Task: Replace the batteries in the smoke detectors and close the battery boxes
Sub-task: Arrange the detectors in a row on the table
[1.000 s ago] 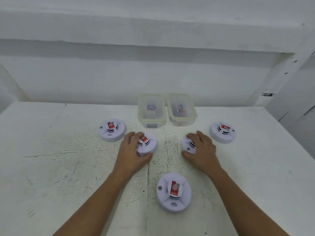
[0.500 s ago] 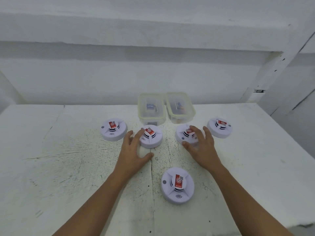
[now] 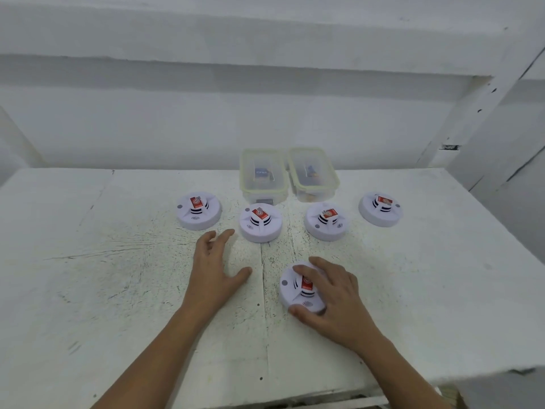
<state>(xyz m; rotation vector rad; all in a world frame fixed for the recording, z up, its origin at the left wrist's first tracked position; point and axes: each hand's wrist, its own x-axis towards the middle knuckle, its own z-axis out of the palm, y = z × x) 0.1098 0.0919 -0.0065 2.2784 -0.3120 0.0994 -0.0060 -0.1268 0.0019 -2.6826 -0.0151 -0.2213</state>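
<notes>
White table (image 3: 88, 290) bears five round, red-labelled detectors (image 3: 199, 215).

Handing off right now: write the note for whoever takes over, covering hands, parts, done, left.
Left hand: open, fingers spread, holds nothing.
Right hand: grips the nearest smoke detector on the table.
Row of four smoke detectors lies beyond it; left battery box and right battery box stand behind the row.
Done: nothing visible; all detectors face up.
Left: five battery swaps; whether the boxes are closed is unclear.
</notes>
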